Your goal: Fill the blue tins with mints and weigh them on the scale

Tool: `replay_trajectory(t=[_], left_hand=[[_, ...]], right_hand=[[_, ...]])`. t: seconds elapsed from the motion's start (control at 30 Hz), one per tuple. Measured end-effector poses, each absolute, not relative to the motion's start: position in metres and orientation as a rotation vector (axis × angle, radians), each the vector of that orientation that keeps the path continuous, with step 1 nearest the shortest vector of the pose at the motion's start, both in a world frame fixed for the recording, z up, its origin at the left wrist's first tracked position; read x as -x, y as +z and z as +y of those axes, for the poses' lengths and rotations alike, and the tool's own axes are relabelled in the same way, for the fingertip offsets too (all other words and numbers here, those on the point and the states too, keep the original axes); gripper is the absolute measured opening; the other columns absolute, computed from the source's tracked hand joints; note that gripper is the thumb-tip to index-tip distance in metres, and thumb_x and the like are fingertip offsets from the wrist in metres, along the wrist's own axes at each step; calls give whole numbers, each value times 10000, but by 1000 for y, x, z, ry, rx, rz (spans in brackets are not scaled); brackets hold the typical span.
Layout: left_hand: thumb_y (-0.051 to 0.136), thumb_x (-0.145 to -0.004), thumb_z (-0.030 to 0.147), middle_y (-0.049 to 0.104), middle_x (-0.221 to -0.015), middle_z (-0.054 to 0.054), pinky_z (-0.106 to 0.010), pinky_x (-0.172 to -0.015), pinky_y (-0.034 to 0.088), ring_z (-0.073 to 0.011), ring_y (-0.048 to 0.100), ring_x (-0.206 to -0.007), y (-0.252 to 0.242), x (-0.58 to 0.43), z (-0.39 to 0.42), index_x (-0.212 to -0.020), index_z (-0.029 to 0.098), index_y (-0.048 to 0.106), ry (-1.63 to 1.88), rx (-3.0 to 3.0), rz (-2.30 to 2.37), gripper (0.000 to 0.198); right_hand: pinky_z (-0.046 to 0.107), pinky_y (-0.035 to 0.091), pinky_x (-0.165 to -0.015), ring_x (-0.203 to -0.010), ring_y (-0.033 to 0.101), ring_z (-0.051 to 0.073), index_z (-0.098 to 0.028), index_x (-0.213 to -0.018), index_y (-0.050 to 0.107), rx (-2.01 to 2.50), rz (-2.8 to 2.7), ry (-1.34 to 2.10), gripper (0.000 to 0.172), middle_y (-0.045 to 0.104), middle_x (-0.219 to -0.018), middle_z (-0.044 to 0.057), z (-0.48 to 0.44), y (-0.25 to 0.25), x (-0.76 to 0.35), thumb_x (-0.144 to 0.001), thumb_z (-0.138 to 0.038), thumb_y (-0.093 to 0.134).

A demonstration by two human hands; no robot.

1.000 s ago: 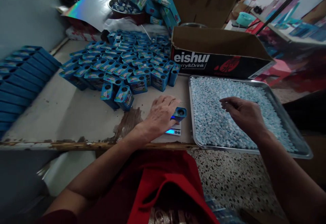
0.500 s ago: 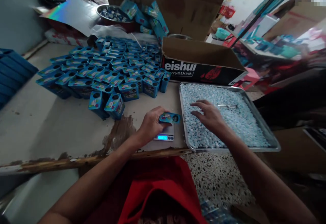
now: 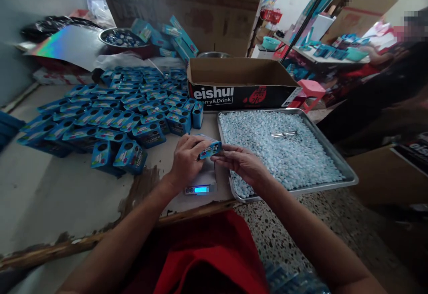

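Observation:
My left hand (image 3: 187,158) is wrapped round a small blue box (image 3: 210,150), tilted above a small scale (image 3: 200,189) with a lit display. My right hand (image 3: 242,162) is at the box's right end, palm partly up, its fingers pressed together near the opening; what they hold, if anything, is too small to make out. Under and beyond my right hand lies a metal tray (image 3: 351,181) full of pale blue and white pieces (image 3: 284,160), with a shiny metal tool (image 3: 283,134) on top. Many blue boxes (image 3: 130,156) stand in rows at the left.
Behind the tray stands an open black-printed carton (image 3: 244,95). A metal bowl (image 3: 100,39) of wrapped pieces sits at the back left. A person in dark clothing (image 3: 377,89) is at the right, near a pink stool (image 3: 309,93).
My right hand has moved left from over the tray to the end of the blue box. My left hand still holds the box. The whole view has shifted.

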State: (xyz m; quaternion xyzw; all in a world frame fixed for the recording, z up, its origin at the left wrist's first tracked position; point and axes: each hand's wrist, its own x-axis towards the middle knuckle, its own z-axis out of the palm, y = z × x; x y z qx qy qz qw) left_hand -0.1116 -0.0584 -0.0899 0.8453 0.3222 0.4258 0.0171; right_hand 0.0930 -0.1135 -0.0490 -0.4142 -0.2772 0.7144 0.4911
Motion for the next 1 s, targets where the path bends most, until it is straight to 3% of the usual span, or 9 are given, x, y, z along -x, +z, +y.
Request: replay_trajectory(t=[0.13, 0.27, 0.4, 0.57, 0.7, 0.87, 1.0], left_hand=[[701, -886, 161, 742, -1146, -49, -502, -1161, 395, -252, 623, -1023, -78, 112, -63, -1226, 276, 732, 1381, -2778, 951, 361], [691, -883, 132, 743, -1130, -50, -439, -1041, 465, -246, 612, -1010, -75, 112, -61, -1203, 252, 732, 1311, -2809, 944, 344], [686, -883, 144, 740, -1131, -52, -445, -988, 446, -259, 596, -1008, -77, 115, -64, -1228, 267, 729, 1254, -2861, 1014, 369], [653, -911, 169, 737, -1090, -52, -455, -936, 423, -261, 593, -977, -77, 122, -67, -1211, 280, 736, 1172, -2870, 1043, 331], [710, -917, 258, 739, -1098, -52, -445, -918, 448, -267, 595, -990, -76, 125, -66, -1194, 304, 738, 1198, -2722, 1118, 283], [783, -869, 301, 700, -963, -51, -411, -884, 495, -249, 599, -941, -85, 114, -66, -1094, 276, 739, 1244, -2442, 1211, 230], [842, -808, 336, 686, -975, -25, -356, -843, 543, -206, 651, -905, -78, 115, -76, -1061, 235, 661, 1318, -1843, 1314, 327]], right_hand=[[248, 639, -875, -873, 799, 185, -96, -1051, 782, 918, -746, 1758, 205, 809, -981, 116, -113, -45, -96, -883, -73, 665], [223, 646, -809, -821, 800, 180, -83, -998, 791, 963, -718, 1753, 198, 809, -936, 124, -109, -46, -97, -893, -42, 628], [235, 649, -827, -835, 797, 177, -71, -1063, 783, 974, -710, 1804, 219, 807, -976, 138, -102, -53, -95, -928, -44, 613], [230, 660, -751, -724, 777, 160, -87, -866, 766, 1049, -635, 1837, 138, 793, -824, 99, -93, -59, -89, -895, -19, 650], [230, 656, -778, -796, 781, 166, -92, -958, 790, 977, -733, 1831, 90, 804, -922, 120, -93, -60, -86, -891, -116, 736], [234, 642, -809, -824, 774, 166, -105, -1016, 814, 1059, -837, 1760, 291, 806, -961, 115, -90, -60, -90, -748, -199, 876], [402, 647, -787, -808, 770, 241, -180, -1139, 806, 1334, -1204, 1432, 355, 805, -973, 118, -99, -48, -121, -821, -337, 803]])
